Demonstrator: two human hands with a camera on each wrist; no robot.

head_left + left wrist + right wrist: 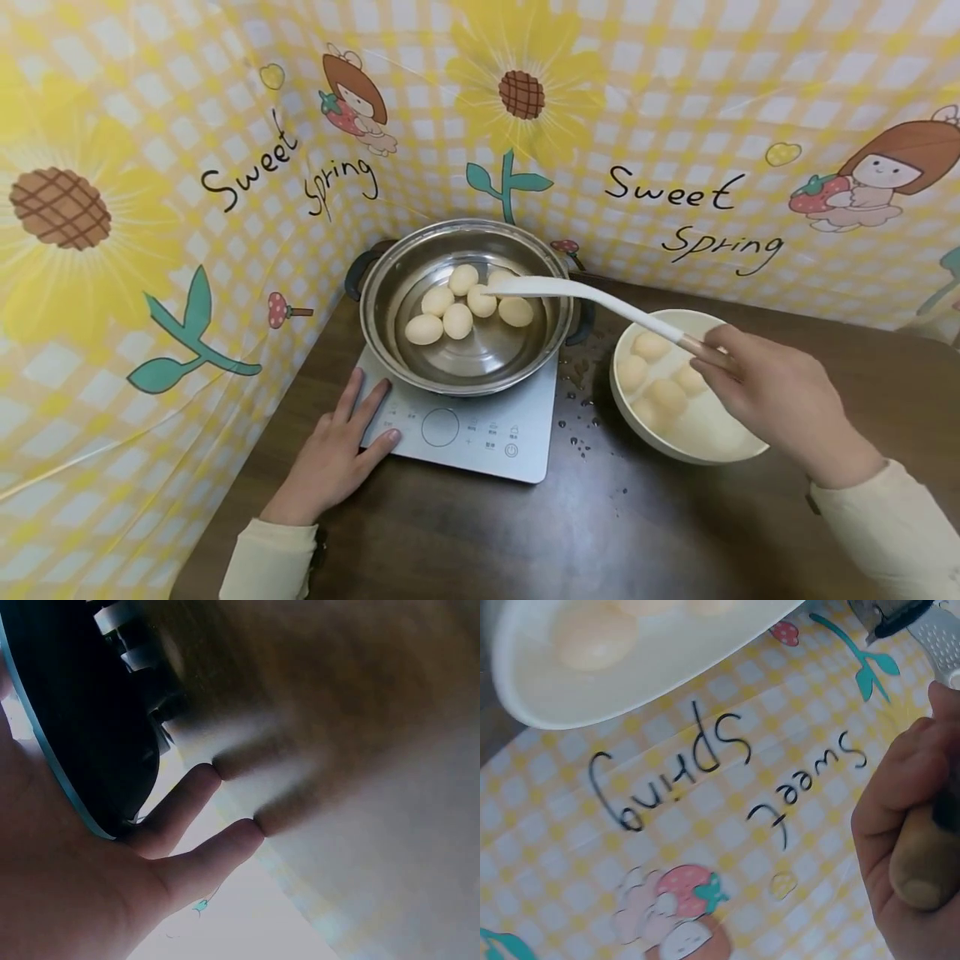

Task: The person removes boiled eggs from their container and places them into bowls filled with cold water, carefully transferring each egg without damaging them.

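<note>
My right hand (780,392) grips the wooden handle of a white perforated skimmer (585,290); its wooden end (922,881) shows in the right wrist view. The skimmer's head reaches over a steel pot (465,388), overlapping the pale eggs (457,321) there. Several eggs lie in shallow water on the pot's bottom. Beneath the pot is a white induction cooktop (525,458). My left hand (330,454) rests at the cooktop's left edge, fingers spread and nearly straight. Below my right hand stands a cream bowl (705,457) with several tan eggs (666,397) in it.
A yellow checked cloth (420,108) with flower prints hangs behind and to the left. Water drops (573,440) lie on the dark table (480,542) between cooktop and bowl. The pot's dark side handles (362,275) stick out left and right.
</note>
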